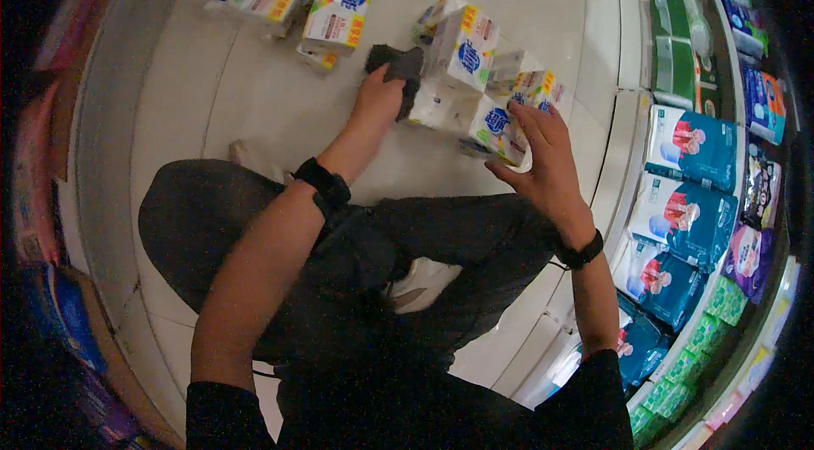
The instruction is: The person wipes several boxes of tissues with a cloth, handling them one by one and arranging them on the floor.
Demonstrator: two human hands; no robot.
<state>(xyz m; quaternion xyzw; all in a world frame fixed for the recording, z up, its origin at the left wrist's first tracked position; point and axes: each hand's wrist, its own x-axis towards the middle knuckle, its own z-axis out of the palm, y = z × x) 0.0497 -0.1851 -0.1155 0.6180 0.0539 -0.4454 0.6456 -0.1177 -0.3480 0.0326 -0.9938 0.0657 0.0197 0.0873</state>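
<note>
My left hand [380, 100] grips a dark grey cloth [397, 68], which lies against the left side of a group of boxed packages. In that group a white, yellow and blue package [469, 49] stands tilted on top. My right hand [537, 145] is spread at the right end of a similar package [497, 126] lower in the group, thumb and fingers apart; whether they touch it I cannot tell. More such packages [531, 78] lie just behind. Farther left on the floor is a second group, with one package [337, 11] resting on another.
Pale floor tiles [273, 100] lie before me. On the right, a low store shelf [626, 113] holds teal and white packs [693, 148], green packs [671, 68] and small green packets [687, 364]. Another shelf edge [114, 196] curves along the left. My bent legs [254, 221] are close below my hands.
</note>
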